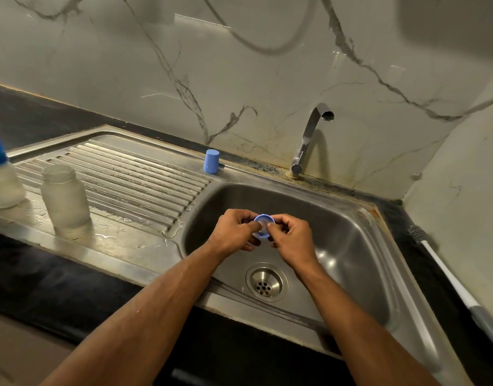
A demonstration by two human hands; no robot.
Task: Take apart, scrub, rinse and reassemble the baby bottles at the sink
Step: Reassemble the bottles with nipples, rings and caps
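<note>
Baby bottles, one capped (1,176) and one open (64,200), stand on the wet drainboard (133,174), while left hand (234,232) and right hand (292,239) pinch a blue collar ring (263,224) above the sink basin (351,246), near its left wall.

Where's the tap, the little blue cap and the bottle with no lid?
Tap (309,140), head view, on the middle of its curved metal neck.
Blue cap (211,161), head view, on its side wall.
Open bottle (64,199), head view, on its cloudy body, on the draining board.
</note>
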